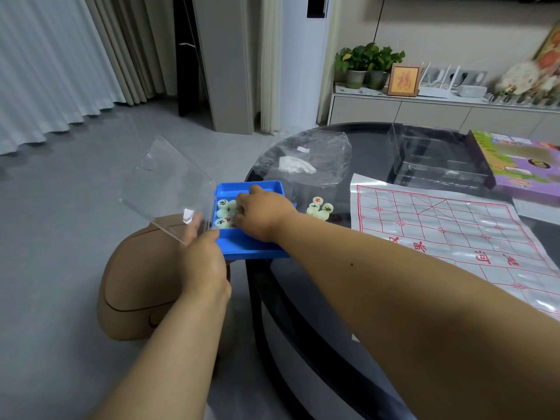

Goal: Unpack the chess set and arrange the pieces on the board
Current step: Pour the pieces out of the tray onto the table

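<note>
From the head camera, you are in the middle of emptying the blue tray, which sits at the left edge of the dark glass surface, partly overhanging it. Your left hand holds the tray's near left corner, thumb and fingers curled around the hinged clear lid that stands open to the left. Your right hand reaches into the tray, fingers bent down among the pale round pieces still lying in its left part; whether that grip has closed on a piece yet is hidden by the knuckles.

A small heap of unpacked pieces lies on the surface just right of the tray, between it and the plastic board sheet, which is already spread flat with its red grid showing. No piece stands on the board so far.

Next, I judge, you need to lift out the remaining pieces and carry them right. Keep the tray steady, since its overhang could let it tip.
</note>
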